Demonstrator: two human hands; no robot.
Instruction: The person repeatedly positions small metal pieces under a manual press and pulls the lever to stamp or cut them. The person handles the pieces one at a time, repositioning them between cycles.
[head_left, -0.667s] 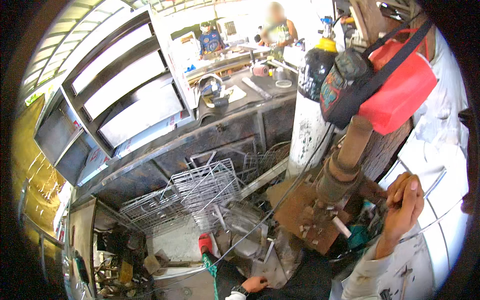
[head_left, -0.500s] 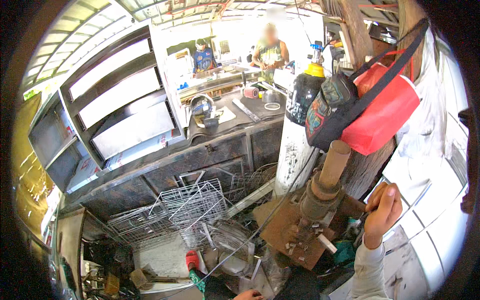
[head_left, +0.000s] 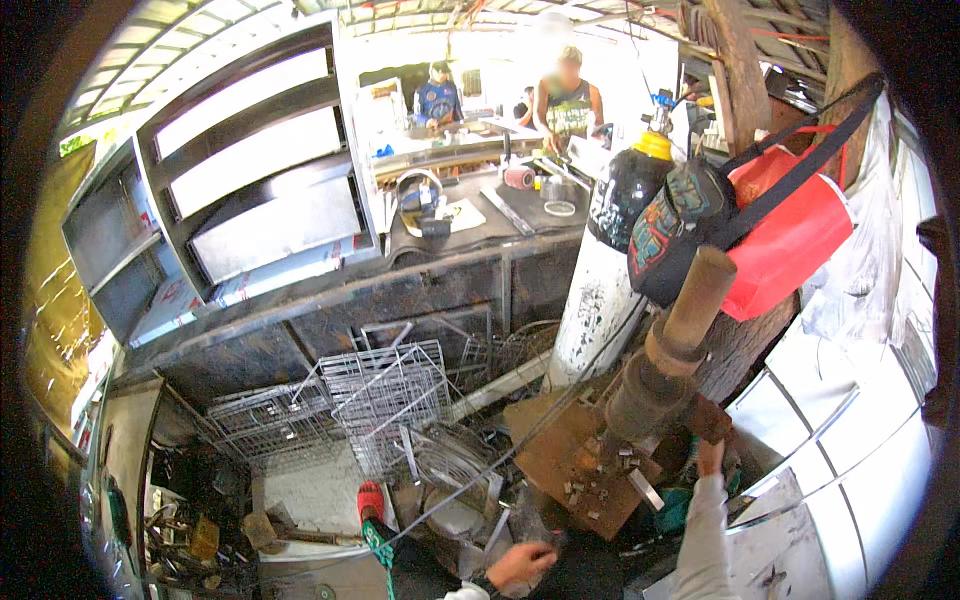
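The rusty pipe assembly (head_left: 655, 365) stands tilted on its rusty base plate (head_left: 575, 460), low and right of centre, in front of the tall gas cylinder (head_left: 605, 270) and under the red bag (head_left: 790, 240) that hangs on the wooden post. The right hand (head_left: 712, 455) reaches up behind the foot of the pipe, touching or just beside it. Most of the hand is hidden by the pipe and by its own pale sleeve, so I cannot tell whether it grips anything. A moment ago that hand was higher and further right, well clear of the pipe; it has since come down and in toward the base.

The left hand (head_left: 520, 565) is at the bottom edge, fingers curled toward a dark piece among the scrap. Whether it truly holds that piece is not clear from here. In the earlier picture it sat further left, close to the red-handled tool (head_left: 372, 505), and it has shifted right since then.

A thin cable (head_left: 520, 445) runs slantwise from the scrap by the left hand up toward the cylinder. Wire racks (head_left: 380, 395) lie heaped to the left of the plate, in front of the dark work surface (head_left: 470, 225). The whole view has also swung, so the pile of scrap fills more of the lower part than it did before. Two other people stand at a far bench.
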